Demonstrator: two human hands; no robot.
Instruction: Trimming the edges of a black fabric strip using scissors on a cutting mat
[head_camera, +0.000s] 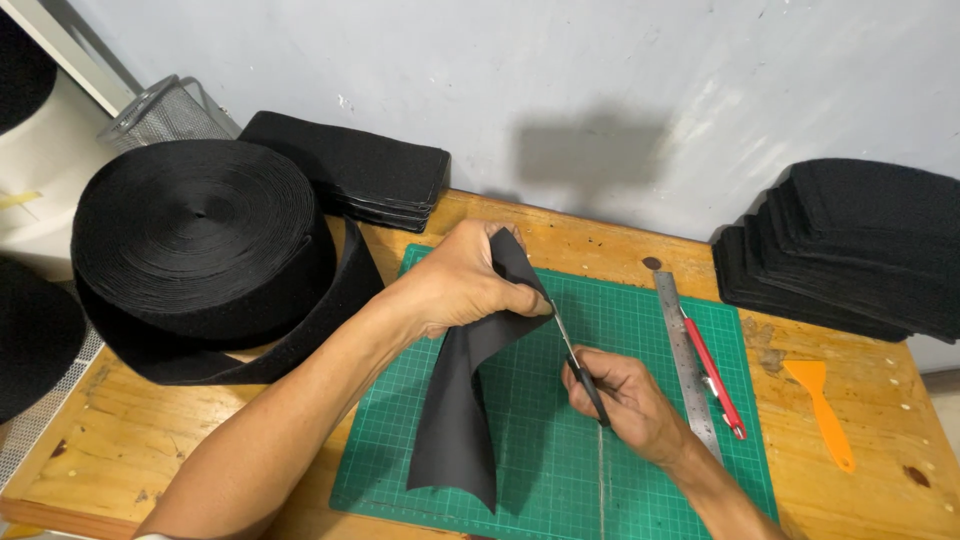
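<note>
— Felt everywhere, from what I can see. What sits at the far left?

— A big roll of black felt strip (200, 240), its loose tail trailing over the wooden bench (120, 440). Just behind it lies a low stack of cut black pieces (360, 165), and a wire mesh basket (165, 110) stands against the wall.

— And the hands?

— The left hand (465, 280) is raised over the green cutting mat (620, 470), fingers pinched on the upper edge of a black fabric piece (465, 400) that hangs down with its lower end resting on the mat. The right hand (625, 400) is closed around the handles of a small pair of scissors (578, 355), whose blades point up to the fabric's edge right by the left fingertips.

— How far along does it look?

— My reading: the snip is only starting, at the corner of this piece. The rest of its outline looks untouched, though the fold hides part of it. The piles suggest many pieces are finished, and the roll is nearly full, so plenty remains.

— What's on the right?

— A steel ruler (685, 350) lies on the mat, a red-handled utility knife (712, 375) touching its right side. Further out rests an orange plastic scraper (825, 405), and a tall stack of black cut pieces (850, 250) fills the bench's far corner
</note>
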